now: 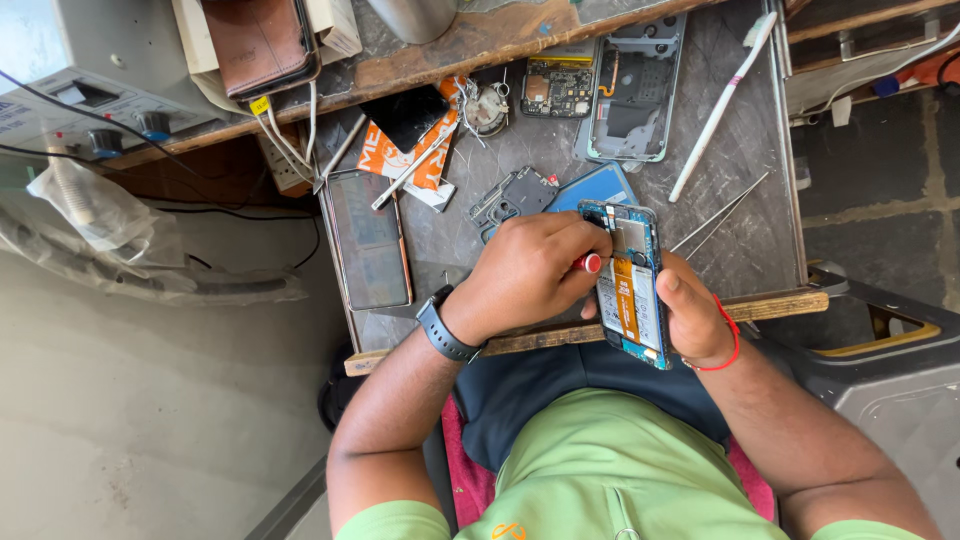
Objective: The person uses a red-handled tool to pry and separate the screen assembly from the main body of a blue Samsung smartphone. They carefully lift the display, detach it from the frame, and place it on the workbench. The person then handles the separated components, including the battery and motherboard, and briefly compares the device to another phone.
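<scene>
Seen from above, a person in a green shirt sits at a small grey worktable [745,190]. The left hand [530,270], with a black watch at the wrist, is curled tight around a red-tipped screwdriver [591,263], whose end meets an opened blue smartphone with its back cover removed [630,285]. The right hand [692,318], with a red thread bracelet at the wrist, grips that phone along its far edge, fingers wrapped behind it. The phone sits upright on its side between both hands, just above the table's near wooden edge, showing an orange ribbon cable and a white battery inside.

Farther back on the table lies a pale phone frame shell [640,95], holding a dark pad and small parts, with a green circuit board [557,88] just beside it. A dark-screened phone with an orange rim [368,240] lies flat at the left. A white toothbrush [722,105] and thin metal tweezers [720,212] rest to the right. An orange and white packet [420,150] lies near the back.
</scene>
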